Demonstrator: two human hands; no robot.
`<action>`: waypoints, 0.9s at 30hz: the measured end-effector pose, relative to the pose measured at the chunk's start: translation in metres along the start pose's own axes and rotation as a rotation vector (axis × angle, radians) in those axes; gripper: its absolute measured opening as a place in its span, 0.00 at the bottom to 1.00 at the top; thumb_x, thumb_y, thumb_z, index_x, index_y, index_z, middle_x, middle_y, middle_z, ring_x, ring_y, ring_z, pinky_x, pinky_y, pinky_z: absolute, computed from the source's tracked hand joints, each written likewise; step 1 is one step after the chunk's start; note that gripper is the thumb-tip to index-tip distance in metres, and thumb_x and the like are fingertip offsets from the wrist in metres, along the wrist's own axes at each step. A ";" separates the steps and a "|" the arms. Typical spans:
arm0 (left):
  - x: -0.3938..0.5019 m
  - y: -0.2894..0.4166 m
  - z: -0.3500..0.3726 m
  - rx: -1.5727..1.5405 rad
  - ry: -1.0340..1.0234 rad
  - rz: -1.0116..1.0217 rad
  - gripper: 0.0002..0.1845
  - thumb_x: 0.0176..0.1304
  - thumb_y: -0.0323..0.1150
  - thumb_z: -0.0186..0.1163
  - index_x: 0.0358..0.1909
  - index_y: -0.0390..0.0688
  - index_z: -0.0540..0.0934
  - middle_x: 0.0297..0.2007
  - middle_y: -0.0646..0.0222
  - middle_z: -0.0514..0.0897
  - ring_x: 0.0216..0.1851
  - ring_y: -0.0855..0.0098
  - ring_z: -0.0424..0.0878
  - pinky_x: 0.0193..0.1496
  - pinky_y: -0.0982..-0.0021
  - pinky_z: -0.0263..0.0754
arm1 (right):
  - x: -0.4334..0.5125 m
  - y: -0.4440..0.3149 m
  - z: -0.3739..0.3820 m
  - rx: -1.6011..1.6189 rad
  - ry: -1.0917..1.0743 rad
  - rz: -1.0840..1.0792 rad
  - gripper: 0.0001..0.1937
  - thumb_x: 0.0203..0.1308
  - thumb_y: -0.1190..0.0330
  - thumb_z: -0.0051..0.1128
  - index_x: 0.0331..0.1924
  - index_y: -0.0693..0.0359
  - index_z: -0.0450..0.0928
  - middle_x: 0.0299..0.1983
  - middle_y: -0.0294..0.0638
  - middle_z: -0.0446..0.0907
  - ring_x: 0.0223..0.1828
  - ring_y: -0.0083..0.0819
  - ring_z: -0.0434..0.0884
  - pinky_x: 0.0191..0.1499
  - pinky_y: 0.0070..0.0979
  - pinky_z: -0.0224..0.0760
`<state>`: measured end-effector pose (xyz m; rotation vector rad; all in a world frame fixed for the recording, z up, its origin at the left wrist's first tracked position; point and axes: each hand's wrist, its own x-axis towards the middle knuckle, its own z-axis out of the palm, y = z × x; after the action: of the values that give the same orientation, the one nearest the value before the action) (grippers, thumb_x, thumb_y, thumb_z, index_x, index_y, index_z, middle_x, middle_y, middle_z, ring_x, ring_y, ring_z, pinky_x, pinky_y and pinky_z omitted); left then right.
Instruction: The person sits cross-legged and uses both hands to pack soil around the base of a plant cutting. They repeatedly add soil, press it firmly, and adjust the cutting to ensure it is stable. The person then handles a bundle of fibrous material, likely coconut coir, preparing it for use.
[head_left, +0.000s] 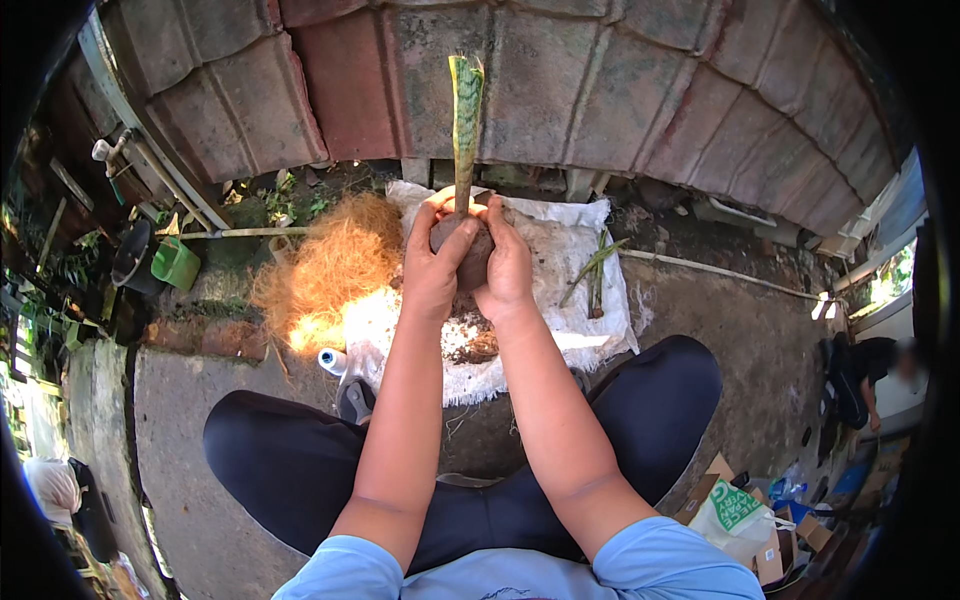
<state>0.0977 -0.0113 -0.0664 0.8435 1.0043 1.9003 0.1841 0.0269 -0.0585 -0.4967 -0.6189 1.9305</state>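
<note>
My left hand and my right hand are cupped around a dark ball of soil, one on each side. Out of its top stands an upright snake plant leaf with a cut upper end. Beneath them a white woven sack lies spread on the ground, with loose soil on it. Several green plant cuttings rest on the sack's right part. Orange-brown coconut fibre is heaped at its left, and a spool of thread sits at the lower left edge.
Clay roof tiles overhang the far side. At the left are a green plastic container, a black bucket and a tap. Cardboard and a plastic bag lie at the lower right. Another person is at the far right.
</note>
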 end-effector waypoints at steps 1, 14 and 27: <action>0.000 0.000 0.003 0.027 0.065 -0.005 0.21 0.72 0.30 0.61 0.64 0.39 0.77 0.56 0.65 0.82 0.58 0.71 0.79 0.64 0.67 0.73 | 0.000 -0.002 0.001 0.006 -0.013 0.026 0.11 0.75 0.64 0.53 0.50 0.60 0.84 0.46 0.38 0.86 0.46 0.30 0.86 0.53 0.31 0.79; 0.003 -0.005 0.001 0.029 0.113 0.070 0.22 0.76 0.41 0.50 0.60 0.38 0.81 0.54 0.62 0.84 0.55 0.67 0.82 0.62 0.67 0.74 | 0.011 0.007 -0.018 0.043 -0.040 0.095 0.16 0.75 0.59 0.51 0.51 0.61 0.83 0.49 0.40 0.87 0.49 0.33 0.87 0.55 0.34 0.80; -0.002 0.025 -0.037 -0.326 -0.343 -0.708 0.29 0.79 0.54 0.45 0.71 0.45 0.67 0.65 0.53 0.76 0.65 0.47 0.78 0.56 0.28 0.80 | 0.001 -0.020 -0.015 -0.299 -0.351 0.172 0.17 0.59 0.76 0.68 0.52 0.65 0.80 0.46 0.38 0.85 0.47 0.25 0.84 0.53 0.27 0.79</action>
<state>0.0599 -0.0339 -0.0620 0.5008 0.6364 1.2124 0.2067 0.0379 -0.0579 -0.4073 -1.1346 2.1183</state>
